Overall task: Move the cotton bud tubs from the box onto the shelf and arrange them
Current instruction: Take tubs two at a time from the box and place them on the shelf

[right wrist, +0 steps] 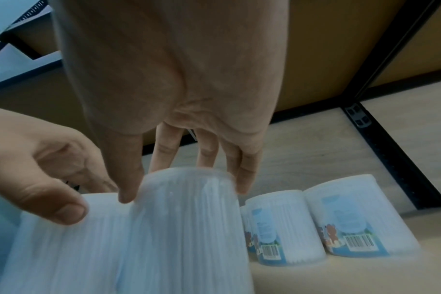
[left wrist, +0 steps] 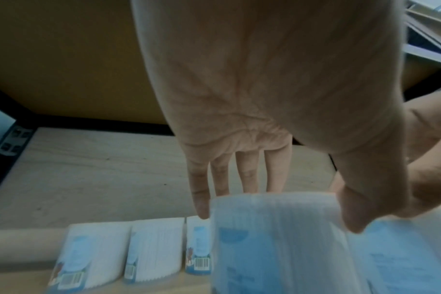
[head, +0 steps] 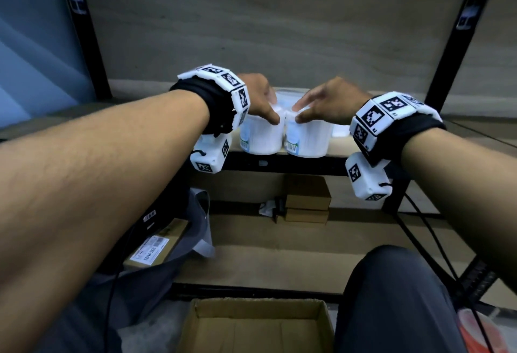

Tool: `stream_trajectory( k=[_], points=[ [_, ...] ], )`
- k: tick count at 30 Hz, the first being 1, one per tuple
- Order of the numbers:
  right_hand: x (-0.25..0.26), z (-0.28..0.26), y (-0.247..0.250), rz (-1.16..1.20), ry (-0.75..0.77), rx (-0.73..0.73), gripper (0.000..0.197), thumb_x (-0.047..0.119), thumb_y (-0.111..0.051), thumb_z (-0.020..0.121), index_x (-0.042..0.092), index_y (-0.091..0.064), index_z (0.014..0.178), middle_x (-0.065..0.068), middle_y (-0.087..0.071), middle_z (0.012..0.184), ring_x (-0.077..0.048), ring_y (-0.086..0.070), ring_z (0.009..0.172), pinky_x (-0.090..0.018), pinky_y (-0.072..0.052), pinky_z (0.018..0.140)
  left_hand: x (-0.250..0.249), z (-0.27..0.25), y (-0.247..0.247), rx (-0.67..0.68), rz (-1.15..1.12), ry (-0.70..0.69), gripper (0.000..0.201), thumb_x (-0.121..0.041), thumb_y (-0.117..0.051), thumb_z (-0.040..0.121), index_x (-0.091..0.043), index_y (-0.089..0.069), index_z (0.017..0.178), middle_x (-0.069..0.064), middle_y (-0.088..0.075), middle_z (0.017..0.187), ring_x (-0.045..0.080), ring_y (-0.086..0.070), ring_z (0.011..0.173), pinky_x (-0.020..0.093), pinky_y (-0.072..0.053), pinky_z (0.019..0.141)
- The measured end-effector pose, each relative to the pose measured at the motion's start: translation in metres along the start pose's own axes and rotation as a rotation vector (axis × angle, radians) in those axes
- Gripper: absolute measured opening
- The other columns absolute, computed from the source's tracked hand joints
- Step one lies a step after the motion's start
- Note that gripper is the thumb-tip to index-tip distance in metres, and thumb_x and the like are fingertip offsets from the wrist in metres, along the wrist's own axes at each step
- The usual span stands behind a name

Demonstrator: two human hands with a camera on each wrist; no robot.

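Tubs, two, round translucent white plastic with blue labels, packed with cotton buds: left tub (head: 261,137) and right tub (head: 306,140) stand upright, touching, at the front edge of the pale wooden shelf board (head: 363,149). Left hand (head: 258,95) grasps the left tub's top, thumb in front, fingers behind; right hand (head: 327,99) grasps the right tub likewise. More tubs (right wrist: 315,222) stand further along the shelf. Brown cardboard box (head: 257,327) below shows no tubs. Step judged: placing and aligning. Next: release both, squaring the row.
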State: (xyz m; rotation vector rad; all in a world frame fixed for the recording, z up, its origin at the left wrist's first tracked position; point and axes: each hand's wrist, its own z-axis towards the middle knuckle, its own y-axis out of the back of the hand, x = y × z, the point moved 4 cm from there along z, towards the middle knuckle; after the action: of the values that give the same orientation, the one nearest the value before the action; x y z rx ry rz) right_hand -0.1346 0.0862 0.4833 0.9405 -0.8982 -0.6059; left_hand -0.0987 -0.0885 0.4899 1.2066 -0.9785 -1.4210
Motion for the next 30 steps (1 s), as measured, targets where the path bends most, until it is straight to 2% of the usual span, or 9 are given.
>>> stream_trajectory(
  k=[5, 8, 11, 13, 16, 19, 22, 26, 30],
  points=[
    [-0.002, 0.007, 0.003, 0.025, -0.010, 0.058, 0.031, 0.037, -0.082, 0.075, 0.035, -0.077, 0.105, 0.012, -0.071, 0.104, -0.006, -0.061, 0.103, -0.021, -0.039, 0.083, 0.007, 0.008, -0.005, -0.044, -0.058, -0.034, 0.050, -0.049, -0.076, 0.073, -0.029, -0.070, 0.118, -0.014, -0.067, 0.116, 0.010, -0.060, 0.105, 0.023, -0.044, 0.090],
    [0.002, 0.007, 0.005, -0.029, -0.008, 0.085, 0.031, 0.039, -0.081, 0.076, 0.035, -0.075, 0.107, 0.013, -0.070, 0.108, -0.008, -0.060, 0.106, -0.022, -0.040, 0.085, 0.012, 0.008, -0.006, -0.059, -0.078, -0.037, 0.050, -0.049, -0.076, 0.074, -0.031, -0.069, 0.119, -0.015, -0.064, 0.116, 0.009, -0.058, 0.102, 0.022, -0.041, 0.088],
    [0.005, 0.002, 0.006, -0.105, 0.018, 0.105, 0.038, 0.047, -0.081, 0.073, 0.041, -0.073, 0.110, 0.016, -0.067, 0.107, -0.008, -0.059, 0.105, -0.025, -0.042, 0.090, 0.011, 0.003, -0.006, -0.089, -0.067, -0.072, 0.048, -0.046, -0.076, 0.075, -0.029, -0.069, 0.119, -0.014, -0.064, 0.121, 0.011, -0.058, 0.109, 0.023, -0.043, 0.092],
    [0.007, -0.003, 0.007, -0.191, 0.039, 0.108, 0.044, 0.049, -0.081, 0.071, 0.046, -0.070, 0.114, 0.017, -0.064, 0.103, -0.008, -0.058, 0.102, -0.026, -0.041, 0.089, 0.005, -0.003, -0.002, -0.114, -0.003, -0.118, 0.045, -0.041, -0.078, 0.075, -0.027, -0.070, 0.117, -0.013, -0.066, 0.119, 0.009, -0.058, 0.102, 0.021, -0.040, 0.086],
    [0.011, -0.005, 0.010, -0.265, 0.081, 0.042, 0.041, 0.034, -0.082, 0.075, 0.042, -0.071, 0.114, 0.009, -0.071, 0.107, -0.014, -0.063, 0.106, -0.027, -0.045, 0.092, -0.003, -0.010, 0.005, -0.114, 0.055, -0.184, 0.038, -0.030, -0.081, 0.075, -0.023, -0.073, 0.112, -0.009, -0.071, 0.114, 0.009, -0.061, 0.094, 0.019, -0.041, 0.083],
    [0.013, -0.005, 0.007, -0.293, 0.091, -0.006, 0.039, 0.024, -0.082, 0.077, 0.038, -0.073, 0.113, 0.004, -0.072, 0.108, -0.022, -0.058, 0.116, -0.032, -0.045, 0.102, -0.006, -0.013, 0.009, -0.124, 0.076, -0.205, 0.036, -0.025, -0.082, 0.074, -0.021, -0.075, 0.109, -0.006, -0.074, 0.109, 0.013, -0.065, 0.101, 0.018, -0.042, 0.084],
    [0.011, -0.002, 0.003, -0.277, 0.079, -0.009, 0.041, 0.021, -0.082, 0.077, 0.036, -0.073, 0.114, 0.002, -0.071, 0.112, -0.025, -0.053, 0.123, -0.036, -0.044, 0.104, -0.007, -0.011, 0.008, -0.144, 0.091, -0.204, 0.034, -0.026, -0.083, 0.073, -0.022, -0.076, 0.107, -0.006, -0.074, 0.108, 0.014, -0.063, 0.104, 0.021, -0.044, 0.087],
    [0.008, 0.003, 0.002, -0.255, 0.071, -0.021, 0.041, 0.021, -0.083, 0.076, 0.036, -0.073, 0.112, 0.003, -0.072, 0.110, -0.024, -0.053, 0.122, -0.035, -0.045, 0.104, -0.005, -0.004, 0.006, -0.145, 0.088, -0.197, 0.033, -0.028, -0.083, 0.072, -0.024, -0.076, 0.105, -0.009, -0.074, 0.106, 0.013, -0.059, 0.107, 0.032, -0.049, 0.096],
    [0.004, 0.013, -0.001, -0.241, 0.057, -0.032, 0.040, 0.021, -0.083, 0.076, 0.036, -0.073, 0.112, 0.005, -0.072, 0.108, -0.023, -0.055, 0.118, -0.033, -0.044, 0.104, -0.003, 0.005, 0.005, -0.146, 0.083, -0.197, 0.035, -0.026, -0.083, 0.074, -0.022, -0.076, 0.108, -0.008, -0.074, 0.108, 0.014, -0.059, 0.111, 0.028, -0.047, 0.095]
  ],
)
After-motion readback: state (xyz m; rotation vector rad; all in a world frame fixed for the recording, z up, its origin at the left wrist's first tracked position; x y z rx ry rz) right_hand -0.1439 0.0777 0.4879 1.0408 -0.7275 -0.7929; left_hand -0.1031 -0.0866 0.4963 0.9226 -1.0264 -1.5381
